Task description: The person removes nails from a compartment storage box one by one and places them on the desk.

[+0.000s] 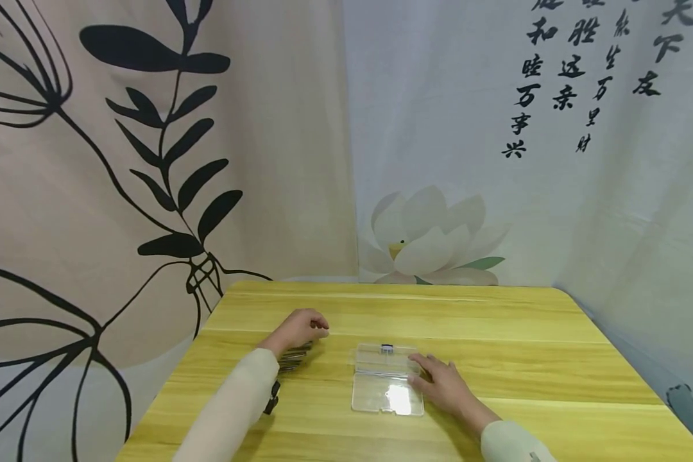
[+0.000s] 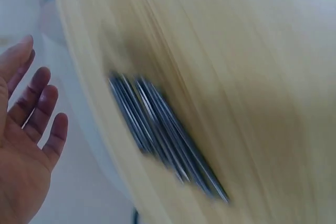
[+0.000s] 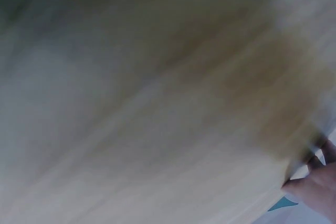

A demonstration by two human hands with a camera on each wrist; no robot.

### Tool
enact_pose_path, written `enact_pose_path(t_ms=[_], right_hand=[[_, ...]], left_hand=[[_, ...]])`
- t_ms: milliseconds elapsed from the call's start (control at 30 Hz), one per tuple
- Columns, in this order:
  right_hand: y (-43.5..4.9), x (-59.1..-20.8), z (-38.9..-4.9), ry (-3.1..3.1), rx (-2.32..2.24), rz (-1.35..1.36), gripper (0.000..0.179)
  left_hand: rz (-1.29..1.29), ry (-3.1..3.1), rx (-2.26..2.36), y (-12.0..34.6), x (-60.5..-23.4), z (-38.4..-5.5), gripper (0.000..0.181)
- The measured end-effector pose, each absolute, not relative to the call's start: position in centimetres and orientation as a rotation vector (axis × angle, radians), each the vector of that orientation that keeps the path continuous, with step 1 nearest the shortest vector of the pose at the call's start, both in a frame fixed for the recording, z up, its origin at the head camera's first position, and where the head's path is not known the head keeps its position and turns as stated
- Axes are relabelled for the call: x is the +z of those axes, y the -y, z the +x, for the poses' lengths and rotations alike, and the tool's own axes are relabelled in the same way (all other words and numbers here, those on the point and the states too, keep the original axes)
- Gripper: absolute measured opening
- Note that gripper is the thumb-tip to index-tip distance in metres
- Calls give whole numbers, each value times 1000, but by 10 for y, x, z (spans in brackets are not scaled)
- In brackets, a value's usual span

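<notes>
Several thin dark metal rods [image 2: 163, 129] lie side by side on the table; in the head view the left forearm partly covers them. Just past the far end of these rods [image 1: 296, 357], my left hand [image 1: 303, 327] is held above the table with loosely bent fingers and nothing in them. An unlatched clear plastic case [image 1: 375, 393] lies flat in front of me, its two halves spread apart along a hinge. My right hand [image 1: 443, 387] rests at the case's right edge, thumb and fingers spread and touching it. The right wrist view is blurred, with the right hand [image 3: 317, 187] at its corner.
The light wooden table [image 1: 525, 346] extends to both sides and behind the case. A printed curtain [image 1: 289, 160] hangs behind its far edge. A small black object [image 1: 272, 398] shows beside the left sleeve.
</notes>
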State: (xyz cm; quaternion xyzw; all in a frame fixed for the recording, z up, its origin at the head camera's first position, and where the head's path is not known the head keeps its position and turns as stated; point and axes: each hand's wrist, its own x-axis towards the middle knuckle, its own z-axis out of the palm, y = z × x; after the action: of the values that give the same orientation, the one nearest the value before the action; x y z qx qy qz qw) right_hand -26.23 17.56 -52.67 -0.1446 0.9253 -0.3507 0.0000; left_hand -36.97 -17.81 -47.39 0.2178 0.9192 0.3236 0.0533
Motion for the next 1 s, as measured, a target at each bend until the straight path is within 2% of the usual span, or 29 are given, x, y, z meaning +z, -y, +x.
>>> enact_pose_path(t_ms=[267,433,733,1000], right_hand=[[-177,-526,-263,-2920,-1091,-442,50],[-175,-525,-262,-2915,-1094,-435,50],[-173,-523,-261,-2925,-1111,-437,48],[-173,-526,-262,-2923,-1107,-423,49]], left_hand=[[941,-2635,1033,119,-463,-353,16],[1051,-2617,992,92,-471,-347,12],[1099,-2638,923,66,-483,-345,8],[1051,-2663,916,68,-491,-346,4]])
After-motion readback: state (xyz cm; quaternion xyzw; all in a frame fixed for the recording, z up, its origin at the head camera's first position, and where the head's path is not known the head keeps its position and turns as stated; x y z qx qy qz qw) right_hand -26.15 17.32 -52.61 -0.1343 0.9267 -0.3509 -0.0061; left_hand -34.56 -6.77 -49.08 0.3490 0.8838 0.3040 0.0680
